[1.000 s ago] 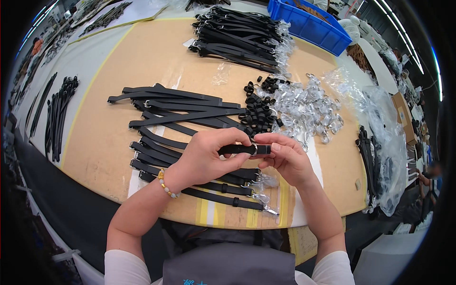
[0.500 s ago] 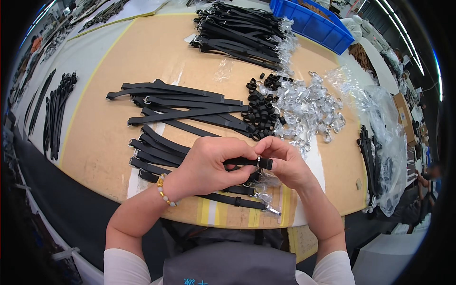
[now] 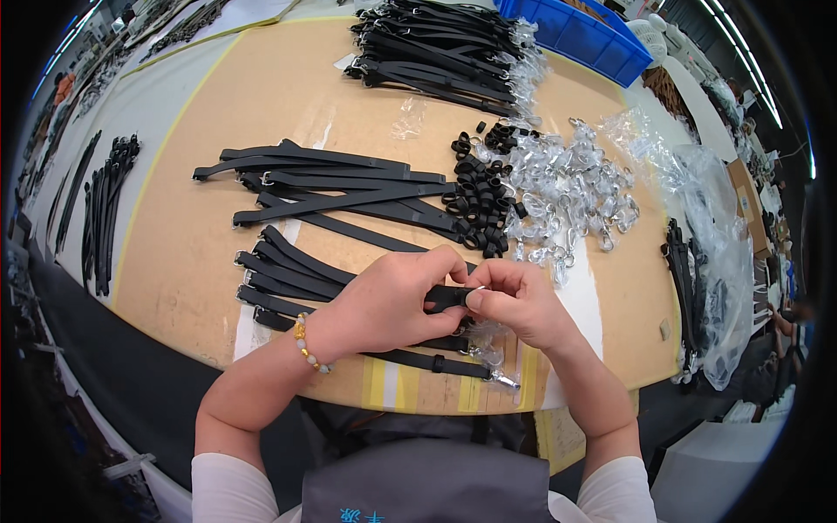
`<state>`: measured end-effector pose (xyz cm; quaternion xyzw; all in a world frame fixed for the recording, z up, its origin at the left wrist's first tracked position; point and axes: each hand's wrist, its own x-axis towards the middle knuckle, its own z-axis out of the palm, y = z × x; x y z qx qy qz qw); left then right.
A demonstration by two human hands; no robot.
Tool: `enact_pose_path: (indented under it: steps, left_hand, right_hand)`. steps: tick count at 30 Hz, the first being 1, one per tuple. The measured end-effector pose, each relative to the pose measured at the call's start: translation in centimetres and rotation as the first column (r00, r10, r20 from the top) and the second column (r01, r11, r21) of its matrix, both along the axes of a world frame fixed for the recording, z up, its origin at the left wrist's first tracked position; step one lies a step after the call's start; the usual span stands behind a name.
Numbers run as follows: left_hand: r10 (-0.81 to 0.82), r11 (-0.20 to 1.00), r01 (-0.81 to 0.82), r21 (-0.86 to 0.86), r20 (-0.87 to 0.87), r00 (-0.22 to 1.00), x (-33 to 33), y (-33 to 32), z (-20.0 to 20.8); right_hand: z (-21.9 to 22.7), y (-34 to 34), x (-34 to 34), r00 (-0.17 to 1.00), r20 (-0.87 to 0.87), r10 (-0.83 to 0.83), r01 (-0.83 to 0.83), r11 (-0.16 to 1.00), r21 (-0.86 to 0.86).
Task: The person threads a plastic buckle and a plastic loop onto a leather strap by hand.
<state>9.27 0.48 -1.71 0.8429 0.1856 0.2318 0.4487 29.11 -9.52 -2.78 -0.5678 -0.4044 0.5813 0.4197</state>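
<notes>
My left hand point(image 3: 384, 298) grips a black strap point(image 3: 445, 298) between thumb and fingers, near the strap's end. My right hand point(image 3: 520, 305) pinches that same end, where a small bit of pale metal shows at the fingertips; its shape is mostly hidden. Under my wrists lie black straps with buckles point(image 3: 292, 277), fanned out to the left. Closest to me, a finished-looking strap point(image 3: 410, 358) ends in a silver snap hook point(image 3: 504, 380). Beyond my fingers sits a heap of small black loops point(image 3: 478, 196), beside a pile of plastic-wrapped metal hooks point(image 3: 571, 183).
More black straps point(image 3: 349, 192) lie mid-table. A thick stack of straps point(image 3: 436, 57) is at the far side, near a blue crate point(image 3: 584, 39). Other straps hang at the left point(image 3: 109, 209) and right edges point(image 3: 682, 288), by clear plastic bags point(image 3: 715, 253).
My right fingers have moved slightly left and closed over the strap's end. The tip that stuck out between my hands is now covered by them.
</notes>
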Motion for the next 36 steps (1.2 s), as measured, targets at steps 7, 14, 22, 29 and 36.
enact_pose_path:
  steps: [7,14,22,29,36]
  left_hand:
    - [-0.064,0.997,0.064,-0.053,-0.009,0.998,-0.4,0.8,-0.8]
    - [-0.08,0.996,0.084,-0.044,0.09,0.993,-0.1,0.7,-1.3]
    - [-0.083,0.994,0.084,-0.064,0.014,0.996,-0.2,0.8,-1.1]
    - [-0.081,0.996,0.082,-0.034,0.017,0.997,-0.2,0.7,-0.9]
    - [-0.084,0.996,0.085,-0.019,0.064,0.994,0.0,0.6,-0.7]
  right_hand:
    - [0.1,0.0,0.5,0.984,-0.166,0.068,-0.067,0.998,0.011]
    - [-0.1,0.0,0.5,0.983,-0.169,0.069,-0.066,0.998,0.026]
    - [-0.3,0.1,0.3,0.987,-0.151,0.059,-0.056,0.998,0.025]
    - [-0.4,0.1,0.0,0.991,-0.128,0.044,-0.04,0.999,0.032]
    - [-0.7,0.1,-1.3,0.996,-0.094,0.001,0.008,0.996,0.093]
